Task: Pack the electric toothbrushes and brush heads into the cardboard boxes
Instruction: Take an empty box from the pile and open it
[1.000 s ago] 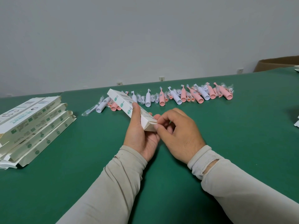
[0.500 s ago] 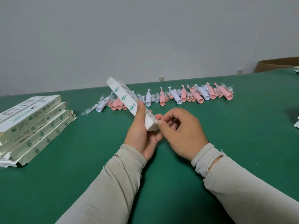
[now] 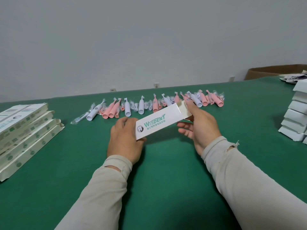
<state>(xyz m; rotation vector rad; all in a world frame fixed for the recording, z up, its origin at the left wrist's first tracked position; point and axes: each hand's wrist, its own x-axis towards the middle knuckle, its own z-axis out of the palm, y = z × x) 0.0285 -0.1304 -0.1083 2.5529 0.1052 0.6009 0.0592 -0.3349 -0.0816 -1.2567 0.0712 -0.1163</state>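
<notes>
Moved: box (image 3: 159, 122) turned crosswise since earlier, logo side up.
Left hand (image 3: 125, 140): grips box's near end.
Right hand (image 3: 201, 127): grips box's far, open end.

A green worktop (image 3: 157, 171) carries a row of pink and white toothbrushes (image 3: 156, 105) just beyond the hands, flat box blanks (image 3: 25, 131) stacked far to their left, and white boxes (image 3: 297, 120) piled to their right.

We are reading the green word "WISDENT" on the white face of the cardboard box (image 3: 159, 122); under it is standing a line of small green Chinese characters, too small for us. The print on the flat boxes (image 3: 25, 128) is staying unreadable.
</notes>
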